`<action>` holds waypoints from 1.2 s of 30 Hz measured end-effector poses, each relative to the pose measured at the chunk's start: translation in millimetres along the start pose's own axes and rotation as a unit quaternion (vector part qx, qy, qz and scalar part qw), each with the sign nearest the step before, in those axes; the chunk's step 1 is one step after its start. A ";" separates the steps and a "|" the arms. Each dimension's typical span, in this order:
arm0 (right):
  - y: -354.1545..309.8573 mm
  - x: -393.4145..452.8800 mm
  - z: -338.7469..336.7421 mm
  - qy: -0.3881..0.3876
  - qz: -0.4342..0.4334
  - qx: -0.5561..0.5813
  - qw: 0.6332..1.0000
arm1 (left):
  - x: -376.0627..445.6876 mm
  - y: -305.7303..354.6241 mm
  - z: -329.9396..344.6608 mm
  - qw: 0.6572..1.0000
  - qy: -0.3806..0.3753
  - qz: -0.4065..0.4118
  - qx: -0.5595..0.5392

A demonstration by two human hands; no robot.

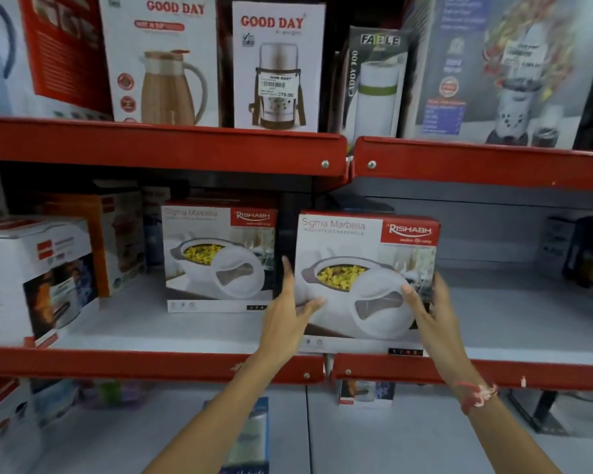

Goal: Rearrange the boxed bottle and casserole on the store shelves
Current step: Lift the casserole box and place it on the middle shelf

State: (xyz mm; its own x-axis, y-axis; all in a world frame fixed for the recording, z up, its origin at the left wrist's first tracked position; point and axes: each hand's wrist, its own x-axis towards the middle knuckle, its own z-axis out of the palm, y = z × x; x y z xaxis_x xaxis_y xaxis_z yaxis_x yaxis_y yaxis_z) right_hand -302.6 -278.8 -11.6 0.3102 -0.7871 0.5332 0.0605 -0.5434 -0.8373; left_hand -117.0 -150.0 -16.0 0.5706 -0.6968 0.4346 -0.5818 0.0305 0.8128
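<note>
A white and red casserole box (363,254), marked Sigma Marbella, stands at the front edge of the middle shelf (151,366). My left hand (290,313) grips its left side with the thumb on the front. Its right side is held by my right hand (432,309), fingers behind the edge. A second identical casserole box (220,254) stands further back to the left. The boxed bottle (374,83), a dark box marked Fable Caddy 300, stands upright on the top shelf (165,145), above and slightly right of the held box.
Two Good Day boxes (278,66) and a blender box (504,70) flank the bottle box on the top shelf. Other boxes (35,275) fill the middle shelf's left end; a dark box (589,248) stands at its far right. Small boxes (365,393) sit on the lowest shelf.
</note>
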 end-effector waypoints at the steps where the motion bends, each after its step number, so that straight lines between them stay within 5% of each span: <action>1: -2.9 2.5 -0.6 -0.004 -0.004 -0.001 1.000 | -0.3 1.0 -5.1 1.000 0.016 0.015 0.019; 26: -126.9 -130.5 8.5 -0.099 0.022 0.110 0.989 | -141.9 29.7 -157.2 0.989 0.082 0.096 -0.077; 28: -149.4 -164.8 41.9 -0.107 0.013 0.114 0.988 | -176.1 22.9 -209.2 0.987 0.090 0.106 -0.086; 36: -144.3 -165.8 45.9 -0.103 0.008 0.134 0.986 | -170.9 12.7 -209.6 0.986 0.084 0.102 -0.105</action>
State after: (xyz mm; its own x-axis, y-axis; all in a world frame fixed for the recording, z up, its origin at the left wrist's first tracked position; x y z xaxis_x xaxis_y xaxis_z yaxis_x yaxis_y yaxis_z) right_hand -319.2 -56.5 15.2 0.4983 -0.7035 0.5067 0.2931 -0.4133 -0.8621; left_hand -100.4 119.7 1.4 0.5528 -0.5324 0.6411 -0.5715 0.3176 0.7566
